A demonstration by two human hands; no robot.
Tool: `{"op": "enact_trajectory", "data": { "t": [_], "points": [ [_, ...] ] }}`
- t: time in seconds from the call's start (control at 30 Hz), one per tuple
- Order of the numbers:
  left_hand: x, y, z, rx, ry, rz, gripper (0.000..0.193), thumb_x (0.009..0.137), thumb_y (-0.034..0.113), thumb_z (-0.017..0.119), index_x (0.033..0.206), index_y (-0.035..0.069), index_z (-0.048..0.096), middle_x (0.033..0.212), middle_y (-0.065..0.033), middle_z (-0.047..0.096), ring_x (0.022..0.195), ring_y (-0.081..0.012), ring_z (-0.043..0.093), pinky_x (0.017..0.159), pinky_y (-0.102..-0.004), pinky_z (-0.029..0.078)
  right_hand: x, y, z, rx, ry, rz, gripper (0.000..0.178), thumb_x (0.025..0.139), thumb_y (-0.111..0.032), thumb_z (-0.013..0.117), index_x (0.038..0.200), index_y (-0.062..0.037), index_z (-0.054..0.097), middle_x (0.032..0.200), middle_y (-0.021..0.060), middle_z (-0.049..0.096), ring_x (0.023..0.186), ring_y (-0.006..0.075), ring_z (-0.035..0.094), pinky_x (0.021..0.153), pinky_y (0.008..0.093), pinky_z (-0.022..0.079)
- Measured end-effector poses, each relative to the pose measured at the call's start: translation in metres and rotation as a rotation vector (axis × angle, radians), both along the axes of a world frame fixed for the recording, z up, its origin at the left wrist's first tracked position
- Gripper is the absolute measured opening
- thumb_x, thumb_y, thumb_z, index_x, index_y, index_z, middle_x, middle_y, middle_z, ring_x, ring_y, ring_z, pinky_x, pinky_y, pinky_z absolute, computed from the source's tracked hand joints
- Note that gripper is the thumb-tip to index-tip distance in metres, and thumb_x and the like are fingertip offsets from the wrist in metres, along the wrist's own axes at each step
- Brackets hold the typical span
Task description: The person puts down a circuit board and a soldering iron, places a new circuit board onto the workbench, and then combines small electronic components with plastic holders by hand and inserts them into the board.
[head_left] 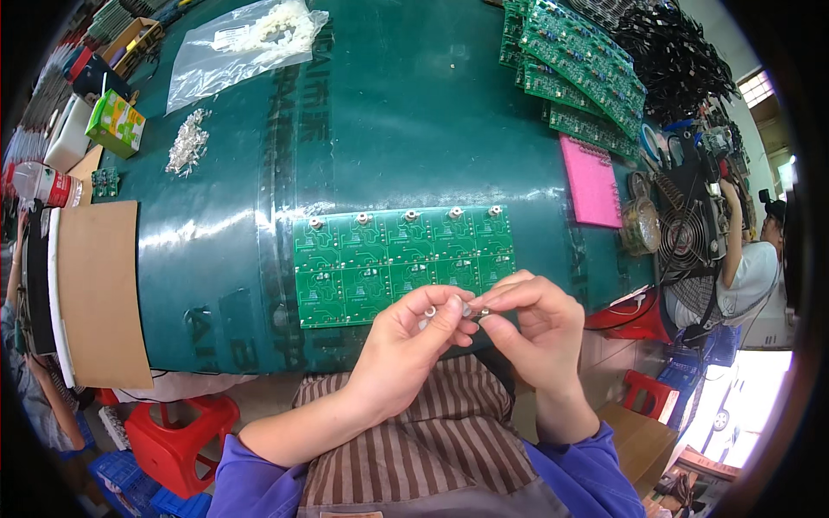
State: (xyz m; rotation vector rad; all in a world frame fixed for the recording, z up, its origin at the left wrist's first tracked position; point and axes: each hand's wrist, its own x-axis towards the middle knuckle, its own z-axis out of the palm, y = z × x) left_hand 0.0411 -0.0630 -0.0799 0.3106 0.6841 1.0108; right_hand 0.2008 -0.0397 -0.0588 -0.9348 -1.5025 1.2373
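My left hand (404, 347) is closed in a pinch over the near edge of a green circuit board panel (363, 293). Between its fingertips is a small whitish part (467, 308), and another small pale piece (430, 312) shows by its fingers. My right hand (546, 332) meets it from the right, thumb and fingers pinched round a tiny metal piece (485, 312). Both parts are too small to name exactly. The panel lies flat on the green table mat, with several silvery round metal parts (411, 215) standing along its far edge.
A clear bag of white parts (259, 43) and a pile of small white pieces (187, 143) lie at the far left. Circuit boards (579, 69) are stacked at the far right, near a pink notebook (591, 180) and tape rolls (640, 226). Cardboard (102, 293) covers the left edge.
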Motion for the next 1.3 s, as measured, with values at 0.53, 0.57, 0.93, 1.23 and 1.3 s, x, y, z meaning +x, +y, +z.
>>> {"op": "enact_trajectory", "data": {
  "t": [0.53, 0.57, 0.93, 1.23, 1.3],
  "points": [
    [-0.022, -0.015, 0.002, -0.051, -0.065, 0.076, 0.042, 0.089, 0.014, 0.058, 0.125, -0.002, 0.042, 0.096, -0.0086, 0.062, 0.085, -0.0135, 0.06, 0.075, -0.0249, 0.05, -0.021, 0.005, 0.002, 0.134, -0.195, 0.019, 0.017, 0.069, 0.006, 0.071, 0.084, -0.0001, 0.065, 0.082, 0.0089, 0.067, 0.078, 0.0182, 0.062, 0.069, 0.0289, 0.049],
    [-0.024, -0.019, 0.002, -0.053, -0.063, 0.094, 0.042, 0.089, 0.014, 0.058, 0.125, -0.002, 0.042, 0.096, -0.0086, 0.062, 0.085, -0.0135, 0.06, 0.075, -0.0249, 0.05, -0.026, 0.01, 0.002, 0.134, -0.191, 0.037, 0.017, 0.069, 0.006, 0.071, 0.084, -0.0001, 0.065, 0.082, 0.0089, 0.067, 0.078, 0.0182, 0.062, 0.069, 0.0289, 0.049],
    [-0.027, -0.051, -0.021, -0.019, -0.219, -0.235, 0.037, 0.098, 0.024, 0.037, 0.123, -0.003, 0.042, 0.118, -0.0165, 0.053, 0.101, -0.02, 0.056, 0.087, -0.033, 0.046, -0.113, 0.05, -0.009, 0.223, -0.518, 0.185, 0.008, 0.074, -0.008, 0.069, 0.079, -0.0028, 0.065, 0.072, 0.0089, 0.063, 0.065, 0.0201, 0.06, 0.06, 0.0297, 0.048],
    [-0.029, -0.052, -0.02, 0.028, -0.158, -0.346, 0.025, 0.097, 0.024, 0.042, 0.109, 0.002, 0.043, 0.117, -0.0202, 0.055, 0.088, -0.0159, 0.062, 0.077, -0.027, 0.051, -0.121, 0.052, -0.007, 0.25, -0.61, 0.217, 0.007, 0.074, -0.007, 0.069, 0.078, -0.0027, 0.066, 0.071, 0.0088, 0.063, 0.065, 0.0203, 0.061, 0.059, 0.0302, 0.048],
    [-0.031, -0.052, -0.02, 0.034, -0.146, -0.326, 0.024, 0.097, 0.023, 0.043, 0.108, 0.002, 0.044, 0.116, -0.0204, 0.056, 0.087, -0.0157, 0.063, 0.075, -0.0265, 0.051, -0.122, 0.051, -0.006, 0.242, -0.613, 0.216, 0.007, 0.074, -0.006, 0.069, 0.078, -0.0027, 0.065, 0.071, 0.0087, 0.063, 0.065, 0.0206, 0.06, 0.059, 0.0306, 0.048]
  ]
}}
